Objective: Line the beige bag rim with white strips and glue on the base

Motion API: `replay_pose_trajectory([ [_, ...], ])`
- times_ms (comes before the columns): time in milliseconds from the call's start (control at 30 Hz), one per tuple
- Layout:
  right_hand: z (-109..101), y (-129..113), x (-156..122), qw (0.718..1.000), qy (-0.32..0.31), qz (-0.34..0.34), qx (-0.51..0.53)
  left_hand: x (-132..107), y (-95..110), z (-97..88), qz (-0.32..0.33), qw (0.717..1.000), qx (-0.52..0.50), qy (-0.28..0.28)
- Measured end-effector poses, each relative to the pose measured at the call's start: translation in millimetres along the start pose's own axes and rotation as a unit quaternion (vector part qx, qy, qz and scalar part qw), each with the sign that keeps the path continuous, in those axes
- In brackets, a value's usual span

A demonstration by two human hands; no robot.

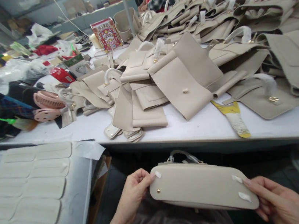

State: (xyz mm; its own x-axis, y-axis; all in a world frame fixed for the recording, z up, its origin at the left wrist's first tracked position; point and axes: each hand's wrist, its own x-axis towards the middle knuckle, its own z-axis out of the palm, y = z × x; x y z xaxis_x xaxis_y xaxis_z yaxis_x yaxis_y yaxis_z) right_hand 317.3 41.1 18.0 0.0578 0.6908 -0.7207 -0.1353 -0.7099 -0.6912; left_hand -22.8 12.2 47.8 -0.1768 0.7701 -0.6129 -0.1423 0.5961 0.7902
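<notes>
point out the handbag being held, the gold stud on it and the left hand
Beige handbag [200, 188]: head view, middle of its flat base
Gold stud [158, 191]: head view, its rounded top
Left hand [135, 188]: head view, middle of the hand

1 head-worn view looks forward and down, close over the bag [199, 186], across the table [185, 132].

The white work table [185, 131] carries beige bag pieces [172, 79] — piled across its middle and right side — with a yellow-and-white strip [235, 120] lying near the front edge. Clear plastic [8, 76] and a pink perforated item [48, 102] occupy the left. A separate grey surface [83, 177], lower left, supports flat, rounded beige panels [39, 188] in two columns.
</notes>
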Motion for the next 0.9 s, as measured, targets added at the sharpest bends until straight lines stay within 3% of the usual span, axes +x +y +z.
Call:
replay_pose_trajectory([
  [633,14,-3,-5,0.998,0.023,-0.059,0.018,7,-10,-9.3,-0.039,0.997,0.071,-0.013],
  [900,14,-1,-5,0.997,0.027,-0.067,0.012,3,2,-3.9,-0.023,0.993,0.12,0.005],
])
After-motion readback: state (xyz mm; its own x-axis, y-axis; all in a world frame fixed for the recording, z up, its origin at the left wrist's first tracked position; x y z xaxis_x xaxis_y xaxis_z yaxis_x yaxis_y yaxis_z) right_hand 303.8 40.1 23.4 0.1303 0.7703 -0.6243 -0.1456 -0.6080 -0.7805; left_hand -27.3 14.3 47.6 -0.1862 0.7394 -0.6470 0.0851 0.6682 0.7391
